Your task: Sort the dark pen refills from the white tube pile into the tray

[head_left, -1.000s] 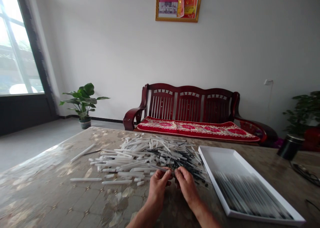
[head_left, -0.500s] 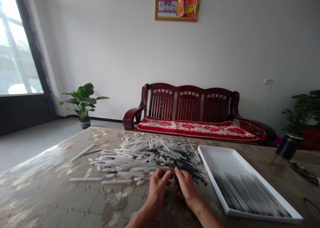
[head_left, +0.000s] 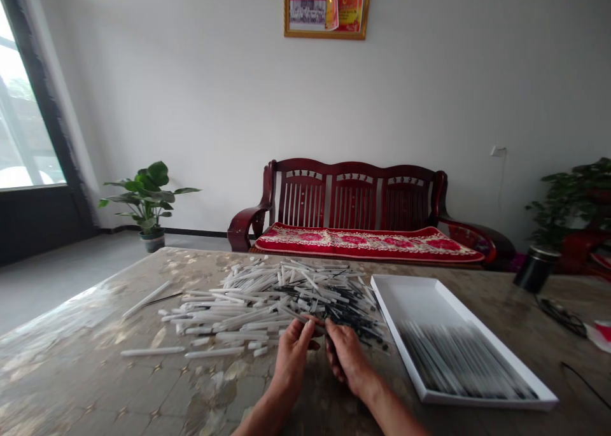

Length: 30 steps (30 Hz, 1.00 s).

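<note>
Over the near edge of a loose pile of white pen barrels (head_left: 238, 309), my two hands meet at the fingertips. My left hand (head_left: 292, 350) is closed, thumb and fingers pinching a slim pen (head_left: 317, 323). From the other side, my right hand (head_left: 348, 353) is closed at the pen's right end; its lower fingers are curled under and partly hidden. Thin black refills or pen parts (head_left: 351, 305) lie mixed into the pile's right side. Right of my hands, a shallow white box (head_left: 400, 353) holds a row of assembled-looking pens (head_left: 463, 359).
A few stray barrels (head_left: 153, 352) lie left of the pile. At the table's right stand a black canister (head_left: 537, 270) and a dark cable (head_left: 563, 318). Beyond the table are a red wooden bench (head_left: 356, 197) and a potted plant (head_left: 150, 197).
The view has turned slightly right, so everything sits further left in it. My hands stay together at the pile's near edge, with a slightly wider gap between them.
</note>
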Available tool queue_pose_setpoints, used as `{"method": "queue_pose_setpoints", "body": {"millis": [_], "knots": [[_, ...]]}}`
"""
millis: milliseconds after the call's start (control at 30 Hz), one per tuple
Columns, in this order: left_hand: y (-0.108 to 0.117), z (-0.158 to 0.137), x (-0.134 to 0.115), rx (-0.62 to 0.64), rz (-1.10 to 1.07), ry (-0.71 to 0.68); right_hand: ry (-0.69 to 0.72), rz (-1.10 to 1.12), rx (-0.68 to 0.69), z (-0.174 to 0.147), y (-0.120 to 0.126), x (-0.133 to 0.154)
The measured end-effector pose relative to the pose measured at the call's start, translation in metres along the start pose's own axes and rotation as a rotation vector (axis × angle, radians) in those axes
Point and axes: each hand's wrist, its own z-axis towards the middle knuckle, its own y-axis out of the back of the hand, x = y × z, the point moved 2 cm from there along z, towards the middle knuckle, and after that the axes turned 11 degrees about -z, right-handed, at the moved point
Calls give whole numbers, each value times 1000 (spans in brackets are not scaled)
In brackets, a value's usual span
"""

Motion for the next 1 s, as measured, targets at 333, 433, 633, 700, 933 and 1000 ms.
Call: {"method": "queue_pose_setpoints", "body": {"millis": [333,433,633,700,933,1000], "knots": [[7,10,-1,-144,-116,-23,222,-118,-224,11,14,-9],[10,12,-4,-185,-140,-41,401,-446,-421,15,24,-13],[11,13,-7,-159,-55,-126,591,-1007,-398,9,16,-5],[10,14,-7,-160,-19,-123,617,-1150,-382,7,10,-1],[16,23,-5,-276,41,-160,632,-1277,-385,9,8,0],[21,25,-6,-328,78,-193,570,-1268,-448,10,13,-1]]}}
